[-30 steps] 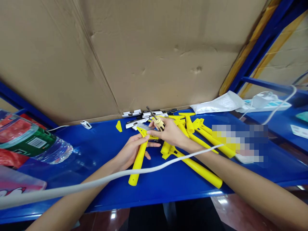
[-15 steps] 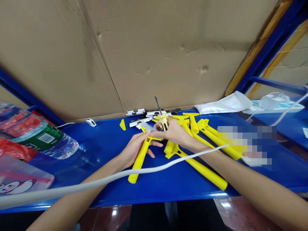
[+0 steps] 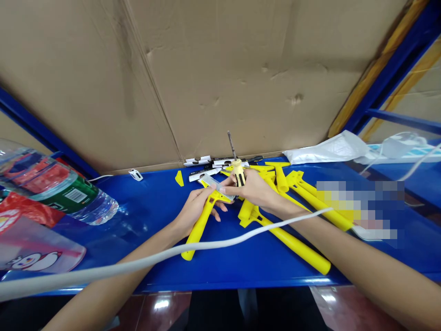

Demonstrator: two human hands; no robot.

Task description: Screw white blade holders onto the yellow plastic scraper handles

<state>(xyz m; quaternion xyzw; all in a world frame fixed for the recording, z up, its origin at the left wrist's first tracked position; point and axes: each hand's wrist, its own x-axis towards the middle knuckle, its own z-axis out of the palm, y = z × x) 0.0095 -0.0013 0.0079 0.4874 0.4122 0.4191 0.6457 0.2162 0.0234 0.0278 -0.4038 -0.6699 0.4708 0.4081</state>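
A yellow scraper handle (image 3: 200, 230) lies in my left hand (image 3: 190, 209), whose thumb and fingers are round its flat head. Across that head rests a greyish, flat blade strip (image 3: 214, 183). My right hand (image 3: 257, 186) has a screwdriver (image 3: 238, 171) with a cream and black grip in its fingers, the shaft pointing up. The right thumb and fingertips also touch the strip's right end. To the right lie several more yellow handles (image 3: 292, 243). Black and white blade pieces (image 3: 205, 174) are behind my hands, and a small yellow piece (image 3: 179, 178) lies to their left.
A large water bottle (image 3: 69, 188) and a plastic cup (image 3: 51, 248) lie at the left. A white cable (image 3: 220, 242) crosses in front of my forearms. At the back are a small white object (image 3: 135, 174), a white bag (image 3: 327, 148) and cardboard (image 3: 241, 82).
The view has shifted slightly. The strip now shows more fully across the yellow head, with my right thumb on it. Both hands keep hold of the handle and the screwdriver.
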